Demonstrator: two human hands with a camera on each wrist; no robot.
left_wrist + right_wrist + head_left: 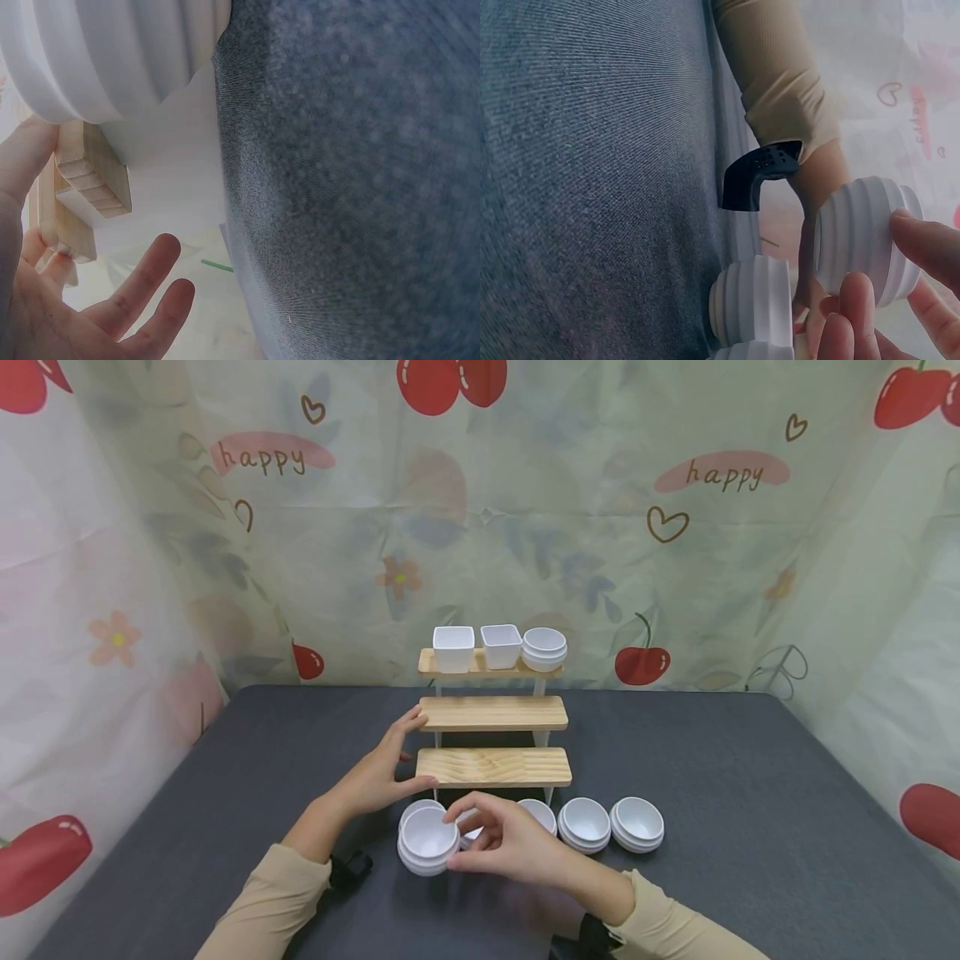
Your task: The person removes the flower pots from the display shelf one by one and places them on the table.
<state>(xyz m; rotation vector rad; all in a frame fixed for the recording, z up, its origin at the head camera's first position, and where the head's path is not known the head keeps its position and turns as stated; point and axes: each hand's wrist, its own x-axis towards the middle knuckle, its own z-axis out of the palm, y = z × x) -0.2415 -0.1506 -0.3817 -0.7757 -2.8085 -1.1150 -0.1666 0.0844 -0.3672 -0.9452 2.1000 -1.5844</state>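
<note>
My right hand [501, 842] pinches a small round white ribbed pot [428, 847] between thumb and fingers, over the front of the table. In the right wrist view this pot [859, 244] is raised off the cloth, above other ribbed pots [757, 300]. A second round pot [422, 807] peeks out behind it, and another is mostly hidden by my right hand. My left hand [378, 777] touches the left end of a three-tier wooden stand, thumb at the bottom tier [493, 767], fingertips at the middle tier [493, 713]. Two of its fingers [154, 274] stretch out free in the left wrist view.
On the top tier [480, 673] stand two square white pots [453, 649] and a round white pot [544, 648]. Further round pots [584, 824] line up before the stand, reaching right. Dark cloth [712, 793] covers the table; a printed curtain [525, 543] hangs behind.
</note>
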